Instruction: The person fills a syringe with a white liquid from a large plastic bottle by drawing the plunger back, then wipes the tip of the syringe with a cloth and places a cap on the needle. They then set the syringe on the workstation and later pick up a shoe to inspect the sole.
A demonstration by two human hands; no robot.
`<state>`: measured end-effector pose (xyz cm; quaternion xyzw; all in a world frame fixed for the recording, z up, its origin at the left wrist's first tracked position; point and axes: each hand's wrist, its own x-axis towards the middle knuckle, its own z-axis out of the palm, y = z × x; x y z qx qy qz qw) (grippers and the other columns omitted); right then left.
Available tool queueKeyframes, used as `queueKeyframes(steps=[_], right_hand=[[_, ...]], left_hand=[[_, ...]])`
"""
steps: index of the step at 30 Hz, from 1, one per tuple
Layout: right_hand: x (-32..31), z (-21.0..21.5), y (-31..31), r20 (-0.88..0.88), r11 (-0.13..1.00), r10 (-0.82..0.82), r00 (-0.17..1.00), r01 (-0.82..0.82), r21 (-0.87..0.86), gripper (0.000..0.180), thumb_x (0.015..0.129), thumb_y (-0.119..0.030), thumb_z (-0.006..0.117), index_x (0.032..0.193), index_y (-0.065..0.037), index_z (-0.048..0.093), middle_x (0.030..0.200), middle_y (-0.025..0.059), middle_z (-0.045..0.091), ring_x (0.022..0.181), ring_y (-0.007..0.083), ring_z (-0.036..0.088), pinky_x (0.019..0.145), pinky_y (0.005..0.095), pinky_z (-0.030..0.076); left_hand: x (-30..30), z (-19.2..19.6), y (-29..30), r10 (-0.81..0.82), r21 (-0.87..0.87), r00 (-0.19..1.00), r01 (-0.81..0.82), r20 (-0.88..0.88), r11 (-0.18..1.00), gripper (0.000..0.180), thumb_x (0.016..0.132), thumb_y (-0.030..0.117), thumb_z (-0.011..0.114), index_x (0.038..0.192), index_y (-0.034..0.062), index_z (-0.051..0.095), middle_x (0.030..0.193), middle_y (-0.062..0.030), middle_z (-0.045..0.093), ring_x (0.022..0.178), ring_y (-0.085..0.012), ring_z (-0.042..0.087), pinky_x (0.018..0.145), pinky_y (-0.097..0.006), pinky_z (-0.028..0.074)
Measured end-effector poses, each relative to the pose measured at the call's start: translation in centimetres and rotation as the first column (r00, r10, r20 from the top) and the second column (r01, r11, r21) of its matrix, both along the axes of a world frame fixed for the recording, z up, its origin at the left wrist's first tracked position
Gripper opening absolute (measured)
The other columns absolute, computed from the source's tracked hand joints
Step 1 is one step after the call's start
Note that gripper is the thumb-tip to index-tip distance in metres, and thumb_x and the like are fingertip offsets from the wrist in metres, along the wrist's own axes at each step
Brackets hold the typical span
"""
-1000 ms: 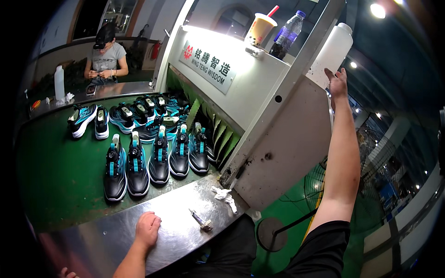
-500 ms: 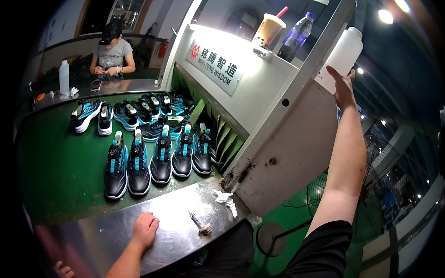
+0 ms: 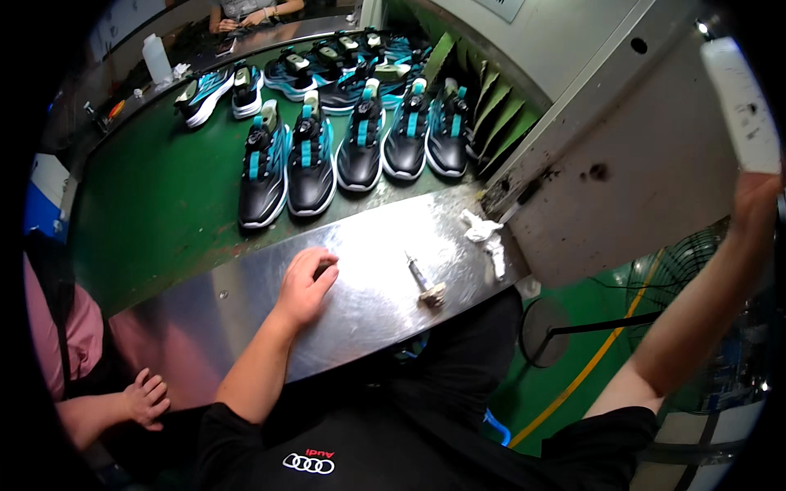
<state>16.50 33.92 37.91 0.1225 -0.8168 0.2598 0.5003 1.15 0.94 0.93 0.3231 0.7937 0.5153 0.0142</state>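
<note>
1. One white container (image 3: 741,106) is up at your far right, beside the pale machine panel (image 3: 610,180). Its long axis stands steep, upper end leaning left, lower end meeting your right hand.
2. Your right hand (image 3: 757,200) is raised at the container's lower end; its fingers are blurred, so you cannot tell how far they close or whether they grip it.
3. Your left hand (image 3: 304,286) rests on the metal bench (image 3: 360,327), fingers loosely curled, thumb apart, with nothing visible in it.
4. One brush-like tool (image 3: 426,282) lies right of that hand, narrow end pointing far and slightly left, clotted end near.
5. One crumpled white cloth (image 3: 485,237) lies farther right on the bench.
6. Five black-and-blue shoes (image 3: 311,172) form the near row on the green surface (image 3: 155,204), long axes running near to far, toes near you. Two more stand at far left; the overlapping group behind cannot be counted surely.
7. One white bottle (image 3: 155,59) stands at far left.
8. One co-worker's hand (image 3: 147,398), fingers spread, shows at near left.
</note>
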Motion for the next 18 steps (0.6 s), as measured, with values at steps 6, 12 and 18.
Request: queueKeyframes(steps=[6, 12, 18], right_hand=[[-3.2, -17.8, -8.9, 0.387, 0.932, 0.326, 0.863, -0.226, -0.282, 0.107, 0.063, -0.015, 0.076, 0.138, 0.000, 0.001, 0.129, 0.0191, 0.033, 0.118, 0.0287, 0.040, 0.096, 0.0408, 0.039], [-6.6, -30.7, -19.6, 0.272, 0.517, 0.839, 0.471, -0.538, -0.666, 0.115, 0.062, -0.014, 0.076, 0.141, -0.002, -0.007, 0.139, 0.0215, 0.026, 0.126, 0.0314, 0.033, 0.100, 0.0415, 0.034], [-8.1, -34.4, -25.7, 0.368, 0.587, 0.808, 0.460, -0.572, -0.573, 0.102, 0.065, -0.015, 0.077, 0.141, -0.003, 0.010, 0.131, 0.0253, 0.037, 0.118, 0.0386, 0.042, 0.097, 0.0448, 0.036]], left_hand=[[2.4, 1.4, -3.1, -0.194, 0.386, 0.865, 0.000, 0.463, 0.922, 0.057, 0.082, 0.019, 0.060, 0.131, 0.0052, 0.035, 0.125, -0.0086, 0.045, 0.119, -0.0209, 0.040, 0.102, -0.035, 0.028], [7.0, 7.0, -3.5, -0.119, 0.631, 0.982, -0.002, 0.149, 0.776, 0.107, 0.058, 0.035, 0.086, 0.139, 0.0060, 0.021, 0.131, -0.0110, 0.039, 0.123, -0.0230, 0.037, 0.105, -0.039, 0.026], [6.2, 7.3, -9.1, 0.021, 0.423, 0.955, -0.151, 0.296, 0.893, 0.089, 0.063, 0.013, 0.081, 0.134, 0.0064, 0.028, 0.126, -0.0074, 0.045, 0.117, -0.0207, 0.045, 0.096, -0.036, 0.040]])
